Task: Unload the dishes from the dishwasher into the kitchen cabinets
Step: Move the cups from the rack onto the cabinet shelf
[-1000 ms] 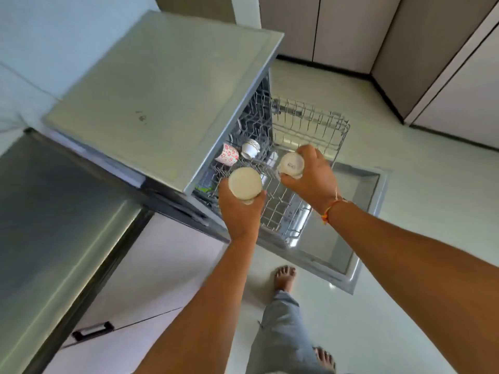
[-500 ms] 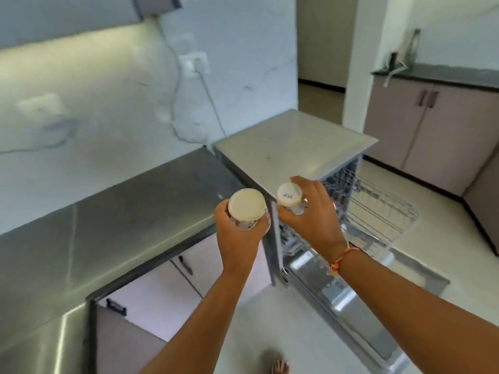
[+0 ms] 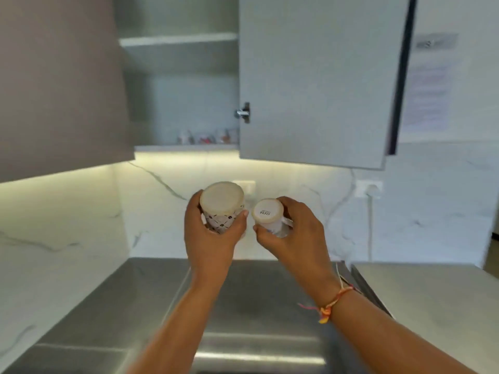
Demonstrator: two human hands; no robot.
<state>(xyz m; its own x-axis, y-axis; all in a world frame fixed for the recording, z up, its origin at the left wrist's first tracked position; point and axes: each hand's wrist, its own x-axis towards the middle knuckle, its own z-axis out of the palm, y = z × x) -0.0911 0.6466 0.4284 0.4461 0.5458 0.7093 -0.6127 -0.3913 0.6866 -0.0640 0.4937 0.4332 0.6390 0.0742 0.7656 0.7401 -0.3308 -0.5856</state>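
Note:
My left hand (image 3: 213, 238) grips a patterned cup (image 3: 222, 205), held upside down so its cream base faces me. My right hand (image 3: 291, 236) holds a smaller white cup (image 3: 267, 213), also base up, with printed lettering on the bottom. Both cups hover side by side above the steel counter (image 3: 243, 306). Overhead is the open wall cabinet (image 3: 179, 40), its door (image 3: 316, 76) swung out to the right. Several small cups (image 3: 205, 137) stand on its lowest shelf. The dishwasher is out of view.
A closed grey cabinet (image 3: 59, 82) hangs at the left. The marble backsplash carries a wall socket (image 3: 368, 188) with a cable. A lighter worktop (image 3: 426, 292) adjoins the steel counter on the right. A paper notice (image 3: 426, 85) is on the wall.
My view has swung up from the dishwasher rack to the wall cabinet. Both hands have lifted the two cups up and over the steel counter, still side by side.

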